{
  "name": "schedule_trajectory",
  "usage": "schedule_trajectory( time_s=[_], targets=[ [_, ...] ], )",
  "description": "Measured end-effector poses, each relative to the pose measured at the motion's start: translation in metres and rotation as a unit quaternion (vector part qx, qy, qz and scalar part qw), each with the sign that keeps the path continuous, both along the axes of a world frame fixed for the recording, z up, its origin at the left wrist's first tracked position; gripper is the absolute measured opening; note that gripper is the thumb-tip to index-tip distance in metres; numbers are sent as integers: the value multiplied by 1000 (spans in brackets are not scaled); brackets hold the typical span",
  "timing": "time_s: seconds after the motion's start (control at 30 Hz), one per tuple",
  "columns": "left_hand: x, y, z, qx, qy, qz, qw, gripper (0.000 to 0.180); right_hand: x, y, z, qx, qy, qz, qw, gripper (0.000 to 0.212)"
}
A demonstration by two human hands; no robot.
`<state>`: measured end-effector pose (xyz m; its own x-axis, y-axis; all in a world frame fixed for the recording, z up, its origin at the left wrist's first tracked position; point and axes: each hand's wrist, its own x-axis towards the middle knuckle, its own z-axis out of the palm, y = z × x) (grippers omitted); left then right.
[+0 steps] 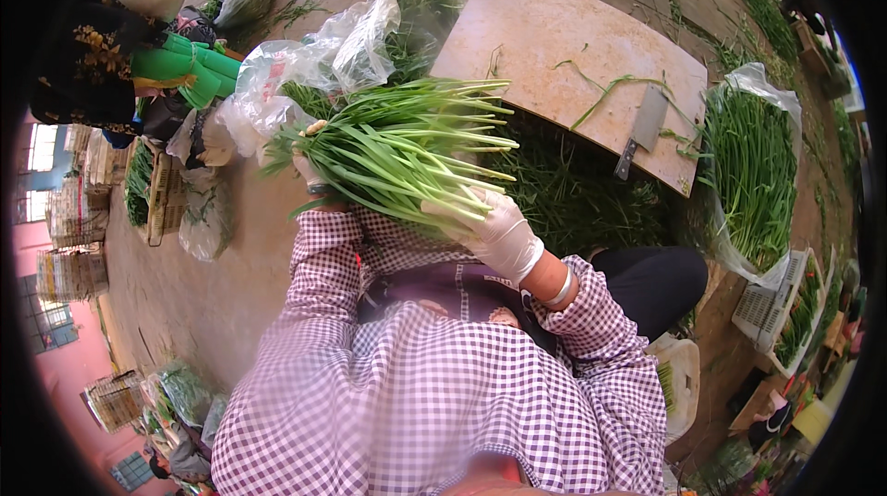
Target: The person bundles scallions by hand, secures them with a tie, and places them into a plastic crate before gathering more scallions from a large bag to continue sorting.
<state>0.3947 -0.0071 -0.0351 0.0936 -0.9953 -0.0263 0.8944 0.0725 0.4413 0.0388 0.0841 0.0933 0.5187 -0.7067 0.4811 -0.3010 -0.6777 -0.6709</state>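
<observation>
A big bunch of garlic chives lies across in front of my chest, its pale stalk ends pointing right and its green leaf tips left. My left hand is wrapped round the leafy end; leaves hide most of it, and a fingertip shows on top. My right hand, in a whitish thin glove, grips the near side of the bunch close to the stalk ends, with its fingers partly among the stalks. Beyond the bunch is a flat board, and a cleaver with a dark handle rests on its right part.
Loose greens lie heaped under the board's near edge. A clear bag of chives stands at the right, beside a white crate. Plastic bags with greens lie at the back left. Stacked crates stand far left.
</observation>
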Motion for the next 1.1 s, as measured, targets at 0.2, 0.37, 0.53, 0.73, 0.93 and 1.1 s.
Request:
schedule_trajectory(
  time_s=[0.2,0.37,0.53,0.73,0.93,1.1],
  targets=[
    [3,-2,-6,25,-29,68,997,18,-5,1,3,-51,34,-9,998,27],
    [12,-4,-15,43,5,66,997,19,-24,7,19,10,166,42,985,18],
    [15,-2,-15,-27,86,-38,995,18,-90,7,7,149,127,60,979,11],
    [7,-1,-7,-3,42,-14,999,18,-156,3,-32,300,429,-168,835,11],
    [16,-3,-15,74,-57,82,992,23,-145,9,-73,203,606,-249,728,16],
    [16,-2,-13,1,22,8,1000,23,-135,15,-38,175,421,-199,868,19]
  ],
)
